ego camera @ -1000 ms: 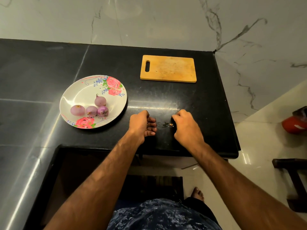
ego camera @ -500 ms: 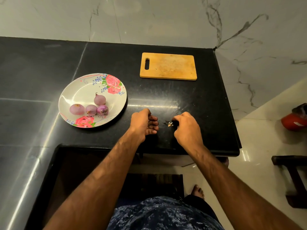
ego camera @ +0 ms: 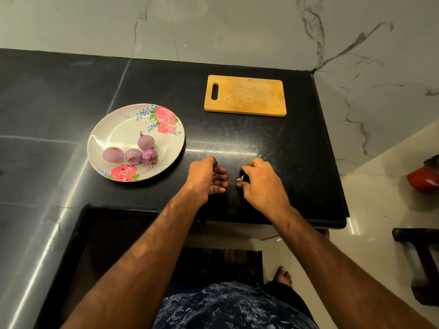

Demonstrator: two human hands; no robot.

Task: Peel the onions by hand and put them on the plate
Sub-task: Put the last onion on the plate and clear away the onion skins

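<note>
Four peeled onions (ego camera: 133,156) sit on the flowered plate (ego camera: 104,129), three in a row and one just behind them, on the left part of the black counter (ego camera: 297,150). Both hands are low near the counter's front edge, close to each other but apart. The left hand (ego camera: 205,178) is cupped, fingers curled toward the palm; whether it holds anything, I cannot tell. The right hand (ego camera: 262,184) curls thumb and fingers round a small pale scrap of peel (ego camera: 240,178) on the counter. A wooden cutting board (ego camera: 245,95) lies farther back, well apart from the hands. Off to the right, a red object (ego camera: 424,182) rests on the pale floor.
</note>
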